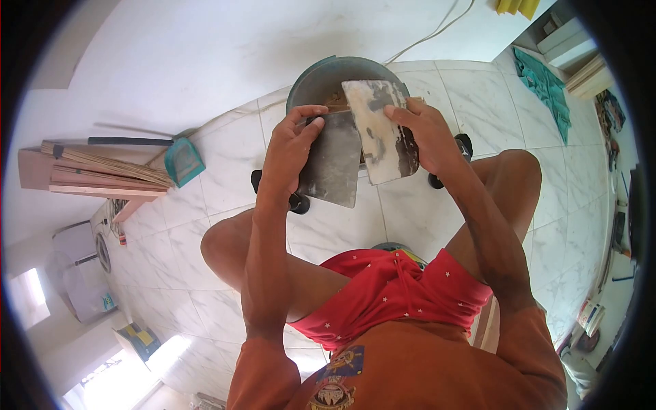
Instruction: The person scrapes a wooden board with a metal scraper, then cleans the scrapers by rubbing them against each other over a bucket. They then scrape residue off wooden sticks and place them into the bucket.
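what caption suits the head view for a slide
Left hand holds a dark blade against the right hand's smeared blade, above a bucket.

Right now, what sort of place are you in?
Likely a home room being refinished: marble-look floor tiles, a bucket by the white wall, a smeared scraper in the right hand, a dark scraper in the left hand, stacked wooden boards.

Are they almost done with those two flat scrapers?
Hard to say. Done: the smeared blade is already coated white. In hand: the right hand holds it overlapping the grey blade in the left hand, above the bucket. Left: the grey blade looks mostly bare.
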`<state>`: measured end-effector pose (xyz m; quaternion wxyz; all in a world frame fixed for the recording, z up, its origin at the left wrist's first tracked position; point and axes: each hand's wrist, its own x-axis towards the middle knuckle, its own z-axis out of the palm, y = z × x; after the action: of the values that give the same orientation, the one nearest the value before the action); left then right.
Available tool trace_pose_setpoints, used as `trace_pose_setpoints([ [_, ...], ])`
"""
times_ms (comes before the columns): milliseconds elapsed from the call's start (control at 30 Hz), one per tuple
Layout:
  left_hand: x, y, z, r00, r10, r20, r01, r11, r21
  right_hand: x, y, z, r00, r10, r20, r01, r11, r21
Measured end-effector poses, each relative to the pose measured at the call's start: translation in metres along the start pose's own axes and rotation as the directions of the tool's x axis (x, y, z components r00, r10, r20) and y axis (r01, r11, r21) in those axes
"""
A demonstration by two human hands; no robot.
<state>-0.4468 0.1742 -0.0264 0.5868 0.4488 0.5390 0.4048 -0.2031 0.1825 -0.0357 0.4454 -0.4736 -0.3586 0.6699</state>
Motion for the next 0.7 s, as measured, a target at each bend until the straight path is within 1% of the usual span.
trace_pose_setpoints([
  [67,0.002,0.001,0.000,1.000,0.002,0.019,-0.002,1.000,0.002,0.002,0.005,0.001,0.997,0.076,0.024,-0.076,0.997,-0.001],
  [100,0.002,0.002,-0.001,1.000,-0.007,-0.012,0.006,0.999,-0.037,0.002,0.006,0.001,0.993,0.113,0.036,-0.113,0.994,-0.002],
  [200,0.006,0.005,-0.011,0.993,-0.030,-0.113,0.015,0.991,-0.136,-0.001,0.001,-0.005,0.982,0.131,0.137,-0.108,0.981,-0.162],
  [267,0.006,0.007,-0.018,0.980,-0.033,-0.196,-0.001,0.985,-0.172,-0.006,-0.012,-0.010,0.972,0.185,0.143,-0.108,0.897,-0.428],
  [300,0.009,0.006,-0.022,0.983,-0.035,-0.181,-0.014,0.964,-0.264,-0.008,-0.016,-0.012,0.967,0.211,0.139,-0.102,0.828,-0.551],
  [400,0.008,0.001,-0.031,0.983,-0.025,-0.183,-0.015,0.976,-0.218,-0.016,-0.011,-0.011,0.996,0.066,0.055,-0.022,0.817,-0.576],
  [467,0.006,0.000,-0.027,0.977,-0.027,-0.214,-0.008,0.987,-0.162,-0.017,-0.007,-0.012,0.991,-0.122,0.054,0.132,0.837,-0.532],
  [500,0.007,0.000,-0.025,0.973,-0.026,-0.229,-0.005,0.991,-0.132,-0.017,-0.008,-0.011,0.975,-0.216,0.051,0.211,0.835,-0.508],
  [600,0.014,-0.011,-0.024,0.971,-0.049,-0.235,0.008,0.985,-0.173,-0.030,-0.009,0.004,0.878,-0.479,0.009,0.402,0.726,-0.558],
  [633,0.015,-0.013,-0.024,0.972,-0.072,-0.224,0.028,0.981,-0.193,-0.034,-0.010,0.009,0.793,-0.601,0.101,0.529,0.597,-0.603],
  [700,0.019,-0.021,-0.022,0.973,-0.064,-0.223,0.021,0.981,-0.193,-0.039,-0.010,0.017,0.564,-0.770,0.299,0.721,0.281,-0.634],
])
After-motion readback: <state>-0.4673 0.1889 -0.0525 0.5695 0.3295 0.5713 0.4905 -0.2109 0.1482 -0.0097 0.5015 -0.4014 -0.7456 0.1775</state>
